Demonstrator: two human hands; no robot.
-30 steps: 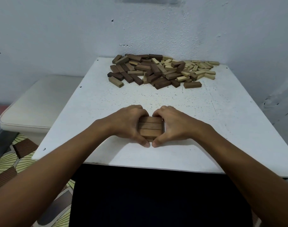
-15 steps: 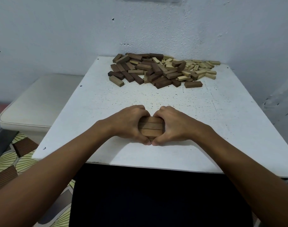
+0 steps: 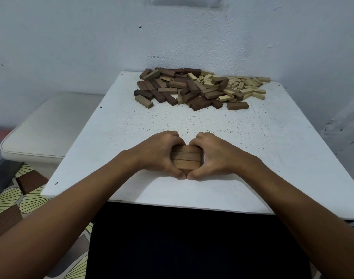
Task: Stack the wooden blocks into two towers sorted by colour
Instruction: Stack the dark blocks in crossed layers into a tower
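White table (image 3: 272,168), kinda speckled with little dark marks, pushed into a corner. At the back edge there's a loose pile of blocks (image 3: 200,87), dark brown ones mostly on the left, pale ones on the right. Near the front, three brown blocks (image 3: 186,158) sit flat, side by side and touching.

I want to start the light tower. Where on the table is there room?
Bare table lies right of the right hand, and also left of the left hand. The far edge is crowded by the block pile.
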